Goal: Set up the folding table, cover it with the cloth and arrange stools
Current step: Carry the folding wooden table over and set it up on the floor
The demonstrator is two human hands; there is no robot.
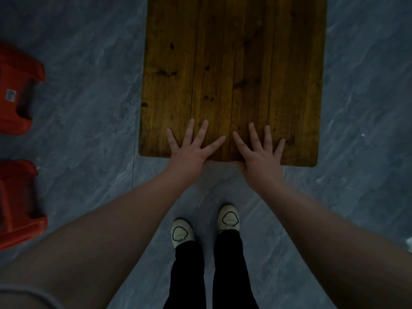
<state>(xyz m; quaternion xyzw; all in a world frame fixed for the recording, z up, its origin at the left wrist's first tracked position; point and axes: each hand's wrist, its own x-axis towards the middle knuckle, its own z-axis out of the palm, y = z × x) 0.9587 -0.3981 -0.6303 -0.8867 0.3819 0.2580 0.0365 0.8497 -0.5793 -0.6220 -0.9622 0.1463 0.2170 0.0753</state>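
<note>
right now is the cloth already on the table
No, the wooden table top is bare, with only the left hand and right hand pressed flat on it.

Floor (pixel 78 130): grey-blue marbled tile with pale diagonal veining, filling the frame. A thin grout line (pixel 133 166) runs vertically at centre left. Lighting is dim and even, without hard shadows.
</note>
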